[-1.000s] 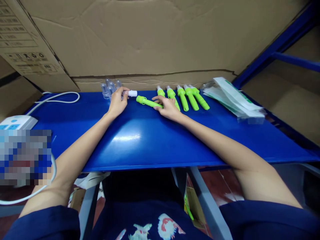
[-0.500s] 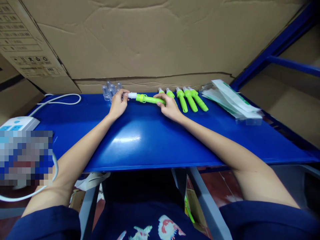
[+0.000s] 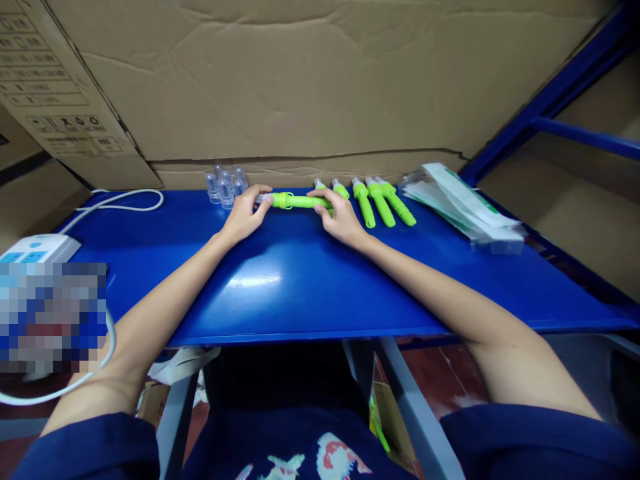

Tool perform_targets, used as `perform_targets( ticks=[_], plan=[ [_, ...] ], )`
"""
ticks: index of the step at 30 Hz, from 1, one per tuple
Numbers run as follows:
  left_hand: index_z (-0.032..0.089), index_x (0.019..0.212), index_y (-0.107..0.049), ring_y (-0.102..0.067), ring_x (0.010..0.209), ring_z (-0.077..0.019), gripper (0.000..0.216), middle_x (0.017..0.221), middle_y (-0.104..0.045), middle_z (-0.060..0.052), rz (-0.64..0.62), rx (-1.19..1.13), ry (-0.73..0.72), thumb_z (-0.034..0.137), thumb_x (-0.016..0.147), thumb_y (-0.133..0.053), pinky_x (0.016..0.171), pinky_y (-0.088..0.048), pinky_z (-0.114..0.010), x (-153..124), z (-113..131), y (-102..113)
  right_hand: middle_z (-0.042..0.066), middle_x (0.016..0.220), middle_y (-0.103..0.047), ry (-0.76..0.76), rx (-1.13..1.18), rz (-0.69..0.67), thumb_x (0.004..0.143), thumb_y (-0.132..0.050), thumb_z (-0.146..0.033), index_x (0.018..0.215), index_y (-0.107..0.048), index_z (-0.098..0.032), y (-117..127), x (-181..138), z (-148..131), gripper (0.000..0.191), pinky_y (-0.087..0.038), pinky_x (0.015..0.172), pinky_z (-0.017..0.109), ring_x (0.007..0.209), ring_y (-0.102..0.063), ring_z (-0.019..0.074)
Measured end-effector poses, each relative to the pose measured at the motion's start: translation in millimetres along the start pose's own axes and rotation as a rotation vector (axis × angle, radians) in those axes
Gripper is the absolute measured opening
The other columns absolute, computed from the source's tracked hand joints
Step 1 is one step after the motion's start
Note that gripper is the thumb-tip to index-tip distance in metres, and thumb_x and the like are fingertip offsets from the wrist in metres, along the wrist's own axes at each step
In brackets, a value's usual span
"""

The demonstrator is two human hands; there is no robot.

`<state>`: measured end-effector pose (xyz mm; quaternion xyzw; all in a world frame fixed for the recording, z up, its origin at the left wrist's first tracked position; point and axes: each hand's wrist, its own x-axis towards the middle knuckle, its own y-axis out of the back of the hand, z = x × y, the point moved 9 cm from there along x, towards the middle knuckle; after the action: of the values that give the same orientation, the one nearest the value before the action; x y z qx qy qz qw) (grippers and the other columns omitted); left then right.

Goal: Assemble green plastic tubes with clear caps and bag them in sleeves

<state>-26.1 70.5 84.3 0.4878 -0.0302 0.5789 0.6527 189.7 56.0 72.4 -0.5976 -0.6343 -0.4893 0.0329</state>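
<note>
A bright green plastic tube [image 3: 300,201] with a ring around its collar lies level between my hands, just over the blue table. My right hand [image 3: 340,215] grips its right end, fingers wrapped round the handle. At the other end, my left hand [image 3: 246,212] pinches a clear plastic cap [image 3: 261,198], which sits against the green collar. The white tip of the tube is hidden by the cap and fingers. Left of that hand stand several similar clear caps [image 3: 227,190]. Several green tubes [image 3: 383,200] with clear tips lie beyond my right hand.
Plastic bags with white and green print [image 3: 465,203] lie at the table's right. A white power strip [image 3: 43,249] and its cable [image 3: 125,205] are at the left. Cardboard [image 3: 300,87] walls the back, and a blue metal frame [image 3: 575,130] rises on the right.
My left hand has moved right along the tube, bringing the clear cap over the white tip and up to the green collar. My right hand has kept its grip, almost still.
</note>
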Motion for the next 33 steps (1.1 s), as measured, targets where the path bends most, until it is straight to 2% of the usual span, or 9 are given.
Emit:
perform_targets(
  ticks=[2,6,12,22,29,33],
  plan=[
    [0.015,0.124,-0.066,-0.072,0.105,-0.0240,0.037,0.123,-0.075,-0.014,-0.007,0.033,-0.041,0.044,0.101,-0.058,0.093,-0.057,-0.037,-1.1,3.6,-0.8,0.013,0.126,-0.075,0.007,-0.016,0.019,0.098,-0.054,-0.035,0.118,-0.068,-0.021,2.3,-0.7,-1.0,0.028,-0.051,0.110,0.054,0.121,-0.067,0.0337],
    [0.015,0.124,-0.067,-0.070,0.086,-0.0196,0.040,0.118,-0.074,-0.013,-0.030,0.020,-0.080,0.043,0.095,-0.067,0.085,-0.059,-0.035,-2.0,3.7,-4.4,0.013,0.128,-0.074,-0.025,-0.045,0.015,0.102,-0.051,-0.045,0.120,-0.066,-0.022,3.7,-1.4,-1.1,0.032,-0.050,0.111,0.054,0.122,-0.067,0.0338],
    [0.018,0.124,-0.068,-0.068,0.083,-0.0177,0.038,0.117,-0.072,-0.010,-0.026,0.021,-0.070,0.033,0.090,-0.076,0.082,-0.060,-0.034,-0.3,-3.0,-5.6,0.013,0.127,-0.074,-0.041,-0.048,-0.004,0.102,-0.048,-0.049,0.122,-0.067,-0.023,2.8,-1.6,-5.0,0.038,-0.050,0.108,0.054,0.119,-0.066,0.0345],
    [0.016,0.126,-0.068,-0.068,0.103,-0.0253,0.030,0.117,-0.071,-0.013,-0.034,0.100,-0.100,0.034,0.102,-0.062,0.093,-0.058,-0.040,-0.5,2.4,-4.5,0.014,0.118,-0.074,-0.049,-0.041,-0.047,0.105,-0.039,-0.051,0.123,-0.068,-0.022,0.8,-4.4,-11.7,0.045,-0.055,0.100,0.053,0.106,-0.070,0.0324],
    [0.016,0.121,-0.069,-0.068,0.099,-0.0249,0.032,0.113,-0.072,-0.013,-0.017,0.100,-0.115,0.040,0.105,-0.055,0.090,-0.057,-0.038,-1.0,4.4,-4.4,0.012,0.099,-0.073,-0.070,-0.040,-0.085,0.106,-0.031,-0.063,0.122,-0.070,-0.024,-2.6,-5.9,-13.0,0.057,-0.057,0.094,0.049,0.097,-0.072,0.0313],
    [0.017,0.122,-0.069,-0.068,0.099,-0.0249,0.034,0.114,-0.071,-0.014,-0.014,0.097,-0.112,0.044,0.106,-0.054,0.089,-0.057,-0.037,-0.4,4.0,-4.2,0.012,0.096,-0.072,-0.050,-0.042,-0.073,0.106,-0.029,-0.068,0.121,-0.071,-0.023,-1.1,-6.6,-15.9,0.063,-0.057,0.095,0.049,0.097,-0.072,0.0314]
  ],
)
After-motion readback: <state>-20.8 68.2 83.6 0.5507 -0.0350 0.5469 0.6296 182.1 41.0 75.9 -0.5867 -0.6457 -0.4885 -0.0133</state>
